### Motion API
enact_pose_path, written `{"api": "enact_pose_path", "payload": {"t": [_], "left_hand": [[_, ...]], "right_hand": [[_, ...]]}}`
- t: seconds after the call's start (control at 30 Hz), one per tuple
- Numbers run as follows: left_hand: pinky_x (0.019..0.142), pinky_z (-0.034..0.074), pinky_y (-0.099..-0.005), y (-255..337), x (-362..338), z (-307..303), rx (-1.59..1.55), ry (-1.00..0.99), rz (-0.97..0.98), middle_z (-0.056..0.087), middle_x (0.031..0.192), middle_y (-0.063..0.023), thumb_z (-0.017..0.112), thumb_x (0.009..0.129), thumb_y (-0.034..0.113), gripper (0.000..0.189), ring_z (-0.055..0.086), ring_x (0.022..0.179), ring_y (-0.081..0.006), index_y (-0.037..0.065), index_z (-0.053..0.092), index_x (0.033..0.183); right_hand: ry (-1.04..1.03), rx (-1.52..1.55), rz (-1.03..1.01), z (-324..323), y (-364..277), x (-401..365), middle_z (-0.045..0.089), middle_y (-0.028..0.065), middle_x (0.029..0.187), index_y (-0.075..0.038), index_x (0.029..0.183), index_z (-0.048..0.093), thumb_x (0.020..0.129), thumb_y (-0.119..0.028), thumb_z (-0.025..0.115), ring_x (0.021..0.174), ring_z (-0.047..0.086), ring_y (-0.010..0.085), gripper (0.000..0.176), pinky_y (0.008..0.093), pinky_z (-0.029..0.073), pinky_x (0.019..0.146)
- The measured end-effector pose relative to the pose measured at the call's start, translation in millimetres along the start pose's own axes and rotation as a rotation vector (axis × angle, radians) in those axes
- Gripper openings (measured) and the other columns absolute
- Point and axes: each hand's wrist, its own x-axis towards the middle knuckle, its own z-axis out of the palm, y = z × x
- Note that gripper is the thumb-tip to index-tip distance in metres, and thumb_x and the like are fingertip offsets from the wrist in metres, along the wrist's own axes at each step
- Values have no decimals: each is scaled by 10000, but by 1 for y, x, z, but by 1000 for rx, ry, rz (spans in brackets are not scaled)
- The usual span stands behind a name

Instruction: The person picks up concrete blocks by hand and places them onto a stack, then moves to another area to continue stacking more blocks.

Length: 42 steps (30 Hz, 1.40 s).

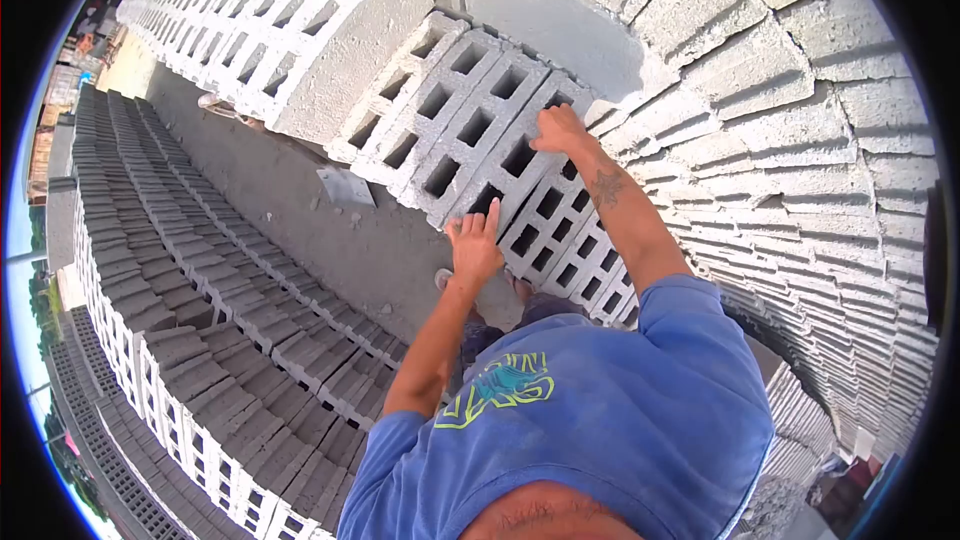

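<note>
A grey hollow concrete block (503, 178) with three holes lies at the near end of a row of similar blocks (455, 128). My right hand (562, 130) is closed over the block's upper right part, its fingers bent by the holes. At the lower left end, my left hand (475, 245) grips the same block, with one digit stretched along the hole there. The fingertips of both hands are partly hidden. Below the near side of this block, more hollow blocks (565, 240) show their holes.
Tall stacked blocks (740, 70) rise close on the right. A long block row (225, 25) runs away at upper left. Tiered stacks (230, 270) fill the left. Between them is a dirt strip (300, 215) with a broken slab (345, 187) on it.
</note>
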Motion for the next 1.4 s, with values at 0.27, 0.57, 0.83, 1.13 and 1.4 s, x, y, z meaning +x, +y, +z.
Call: {"api": "enact_pose_path", "payload": {"t": [0.27,0.57,0.83,1.13,1.4], "left_hand": [[998,307,-401,-57,-19,-20,-96,62,416,508,1201,-140,526,769,113,623,437,1197,-277,29,350,1361],[986,315,-416,-74,-3,-10,-38,90,604,565,1027,-113,502,789,135,581,515,1063,-262,-1,388,1343],[1038,239,-504,-68,9,-12,107,-38,725,586,856,-59,550,764,132,564,544,903,-220,-21,446,1297],[1056,214,-533,-38,-28,3,131,-131,306,338,1406,-182,599,766,189,714,272,1346,-320,15,298,1390],[1038,277,-490,5,-143,31,57,-106,80,267,1438,-200,693,657,209,771,233,1357,-332,49,385,1346]], "right_hand": [[66,-25,21,16,0,-7,636,211,987,33,934,642,653,-362,719,1077,542,309,492,447,213,1072],[822,792,941,86,-83,-65,455,238,1297,-8,1334,384,704,-311,756,1224,430,348,792,469,291,1039],[362,1546,840,93,-89,-77,518,149,1206,42,1283,413,807,-335,686,978,563,256,665,394,498,680],[302,1181,445,197,-89,-187,566,166,1179,39,1314,406,843,-321,629,1016,563,243,634,329,441,859],[-98,1011,677,413,-42,-558,639,120,844,49,1042,593,794,-268,645,791,622,220,406,337,500,704]]}}
